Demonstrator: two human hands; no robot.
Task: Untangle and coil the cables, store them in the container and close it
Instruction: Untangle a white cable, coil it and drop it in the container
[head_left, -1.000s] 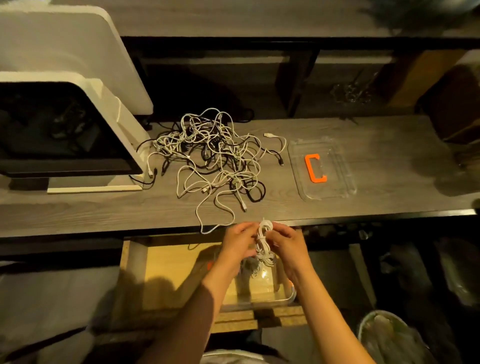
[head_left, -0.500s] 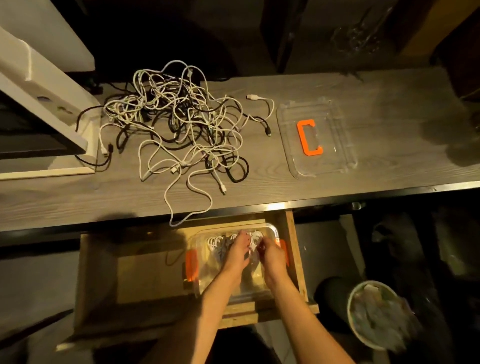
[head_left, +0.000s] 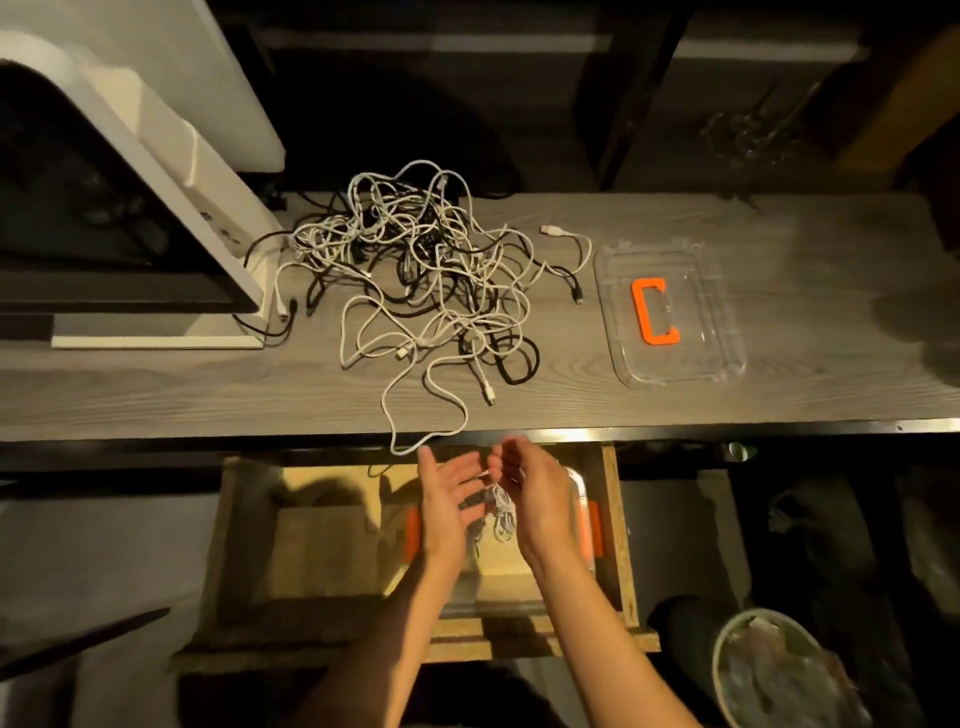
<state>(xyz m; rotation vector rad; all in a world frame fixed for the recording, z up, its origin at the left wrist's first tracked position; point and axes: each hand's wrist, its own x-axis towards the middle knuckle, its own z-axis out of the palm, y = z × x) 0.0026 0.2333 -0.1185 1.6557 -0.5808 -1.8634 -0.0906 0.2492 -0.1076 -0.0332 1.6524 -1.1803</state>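
A tangle of white and black cables (head_left: 431, 280) lies on the grey wooden desk (head_left: 156, 395). One white loop hangs over the desk's front edge. A clear container (head_left: 581, 493) with orange latches sits in the open wooden drawer (head_left: 618, 545) below. A small coiled white cable (head_left: 503, 517) lies in it. My left hand (head_left: 447, 501) hovers over the container with straight fingers. My right hand (head_left: 537, 491) is beside it, fingers loosely curled, the coil showing between both hands. The clear lid (head_left: 722, 291) with an orange handle rests on the desk, to the right.
A white monitor stand (head_left: 208, 208) and dark screen occupy the desk's left end. Dark shelving runs behind the desk. A round bin (head_left: 779, 675) with a plastic liner stands on the floor at lower right.
The coiled white cable went from my hands down into the container. Both hands have since let go and lifted above it, fingers spreading. The camera view shifted down and closer.
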